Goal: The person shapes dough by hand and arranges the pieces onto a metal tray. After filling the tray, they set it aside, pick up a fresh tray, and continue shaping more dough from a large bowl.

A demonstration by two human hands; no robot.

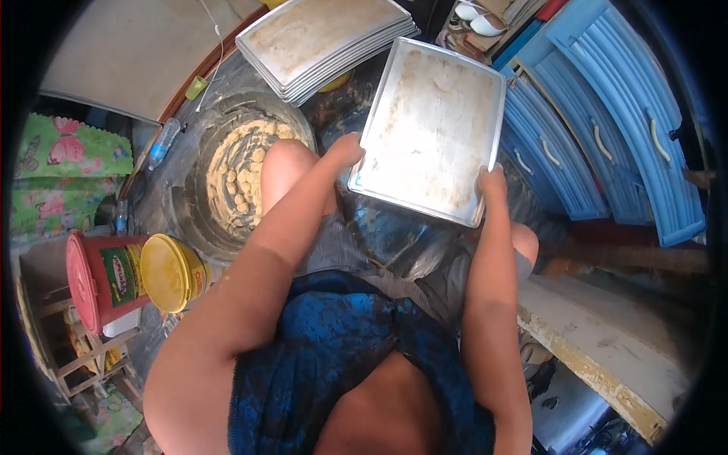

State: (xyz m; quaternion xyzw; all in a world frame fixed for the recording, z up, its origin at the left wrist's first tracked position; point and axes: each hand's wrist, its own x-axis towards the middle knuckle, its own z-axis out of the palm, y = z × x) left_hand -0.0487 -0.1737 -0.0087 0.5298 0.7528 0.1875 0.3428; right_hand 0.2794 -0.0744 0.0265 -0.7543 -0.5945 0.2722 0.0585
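A rectangular metal baking tray (428,129) with brownish stains is held up in front of me, slightly tilted. My left hand (348,150) grips its left edge, and my right hand (493,184) is closed on its lower right corner. Nothing lies on the tray's visible face. Left of my knee stands a wide metal basin (189,205) holding crumbly, pale dough (241,182) with several small lumps. Beyond the basin is a stack of similar baking trays (326,34). My fingers behind the held tray are mostly hidden.
A red bucket (98,280) and a yellow-lidded bucket (168,273) stand at left. A plastic bottle (162,144) lies beside the basin. Blue drawers with pale handles (599,140) are at right, with a worn wooden ledge (591,356) below them.
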